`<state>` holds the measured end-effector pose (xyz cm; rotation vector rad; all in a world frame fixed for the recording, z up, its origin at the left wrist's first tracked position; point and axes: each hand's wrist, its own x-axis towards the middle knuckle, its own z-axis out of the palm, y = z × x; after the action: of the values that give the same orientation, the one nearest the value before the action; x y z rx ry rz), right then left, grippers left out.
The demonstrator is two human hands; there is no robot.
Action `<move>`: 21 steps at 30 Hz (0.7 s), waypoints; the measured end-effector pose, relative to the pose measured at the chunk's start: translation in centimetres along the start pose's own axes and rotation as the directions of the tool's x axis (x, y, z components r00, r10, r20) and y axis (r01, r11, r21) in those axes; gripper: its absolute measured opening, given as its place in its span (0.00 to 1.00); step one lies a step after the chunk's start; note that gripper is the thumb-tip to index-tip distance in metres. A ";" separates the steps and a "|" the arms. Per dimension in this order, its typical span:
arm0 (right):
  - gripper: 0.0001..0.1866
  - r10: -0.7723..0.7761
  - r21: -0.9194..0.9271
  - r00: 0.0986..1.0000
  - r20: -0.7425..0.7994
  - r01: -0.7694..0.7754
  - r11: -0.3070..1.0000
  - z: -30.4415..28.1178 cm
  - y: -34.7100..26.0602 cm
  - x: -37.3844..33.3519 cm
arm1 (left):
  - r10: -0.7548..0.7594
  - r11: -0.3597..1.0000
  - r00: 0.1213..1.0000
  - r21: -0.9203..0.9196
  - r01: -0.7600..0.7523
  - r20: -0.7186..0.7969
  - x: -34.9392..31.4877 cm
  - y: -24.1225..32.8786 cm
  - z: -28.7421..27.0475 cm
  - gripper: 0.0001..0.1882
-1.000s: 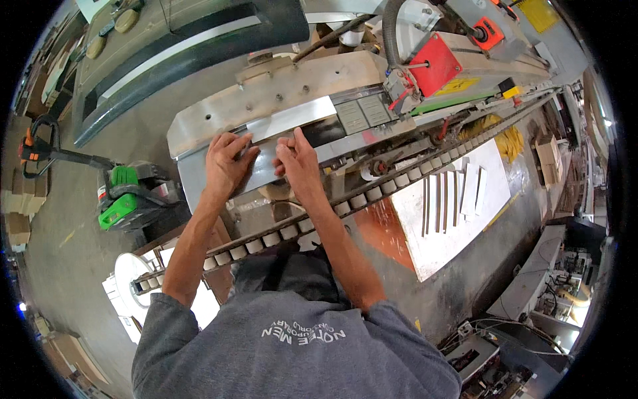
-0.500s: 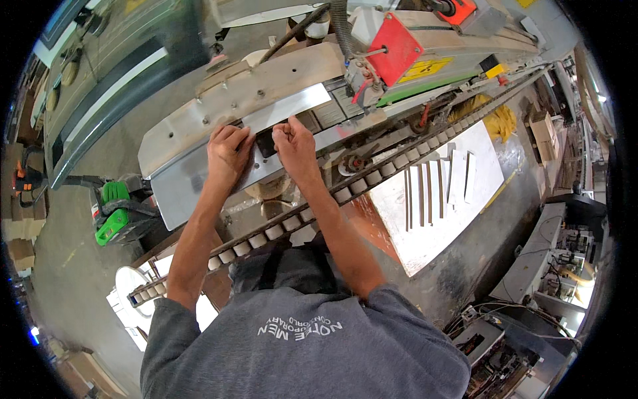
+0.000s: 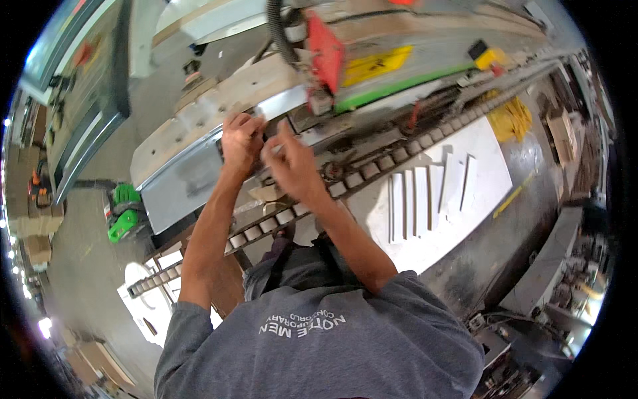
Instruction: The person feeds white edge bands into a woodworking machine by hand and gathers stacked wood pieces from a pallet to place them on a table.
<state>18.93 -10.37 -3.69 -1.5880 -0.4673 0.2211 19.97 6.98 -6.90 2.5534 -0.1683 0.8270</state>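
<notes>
Presently the left hand (image 3: 240, 141) is curled, its fingers (image 3: 251, 125) closed on the upper edge of the metal plate (image 3: 183, 181) where it meets the machine body (image 3: 219, 100). The right hand (image 3: 289, 166) sits just beside it, fingers pinched narrow on something small; what it is cannot be told. The plate lies tilted against the machine, its lower edge near the roller chain (image 3: 312, 196) that runs across in front of the person. Judged from this, the plate is placed but not yet let go: both hands are at work at its top edge, so seating or fastening appears unfinished. Further right, white strips (image 3: 425, 199) lie side by side on a white board (image 3: 485, 166), untouched. A green tool (image 3: 123, 213) stands on the floor (image 3: 80, 259) to the left.
</notes>
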 end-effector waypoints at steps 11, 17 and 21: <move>0.13 -0.181 -0.268 0.790 -0.585 0.022 0.963 -25.1 3.8 -9.4 | -0.109 0.983 0.994 0.146 0.109 -0.009 3.1 0.8 3.7 0.08; 0.34 0.068 -0.605 0.614 -0.786 -0.787 0.119 -47.8 16.6 -15.4 | 0.024 0.999 0.992 0.026 -0.021 -0.125 2.0 2.2 2.0 0.16; 0.30 0.376 -0.590 0.626 -0.683 -0.777 0.222 -45.7 14.5 -14.9 | -0.273 0.962 0.962 0.024 0.272 0.029 -6.3 3.2 -3.2 0.09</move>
<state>26.92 -58.25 -16.41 -2.7440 0.5715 0.2425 12.37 5.41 -7.09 2.5327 0.1797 0.6837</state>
